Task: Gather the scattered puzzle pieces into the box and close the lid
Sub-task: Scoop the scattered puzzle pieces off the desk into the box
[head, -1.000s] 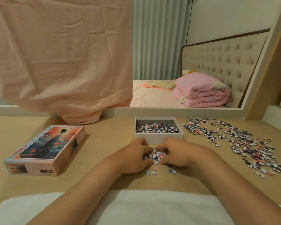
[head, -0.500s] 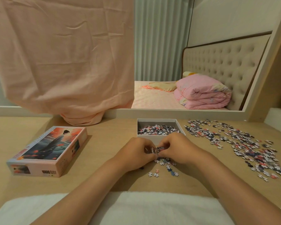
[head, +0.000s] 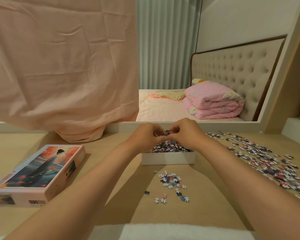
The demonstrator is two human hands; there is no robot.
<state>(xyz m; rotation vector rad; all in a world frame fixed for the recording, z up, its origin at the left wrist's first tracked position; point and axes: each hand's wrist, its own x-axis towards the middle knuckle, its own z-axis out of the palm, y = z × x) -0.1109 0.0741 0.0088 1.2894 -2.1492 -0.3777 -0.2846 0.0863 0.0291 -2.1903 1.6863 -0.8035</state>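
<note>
1. Your left hand (head: 145, 135) and right hand (head: 185, 134) have risen off the table (head: 111, 153). They now meet above the box (head: 168, 158), fingers curled round a clump of pieces (head: 166, 132).
2. Nearest you, a small cluster (head: 171, 181) lies in front of the box.
3. The open box holds a heap of pieces.
4. The lid (head: 40, 172) lies picture-up at left, and a wide spread (head: 267, 158) lies at right.
5. Farthest, a peach cloth (head: 62, 66) hangs.
</note>
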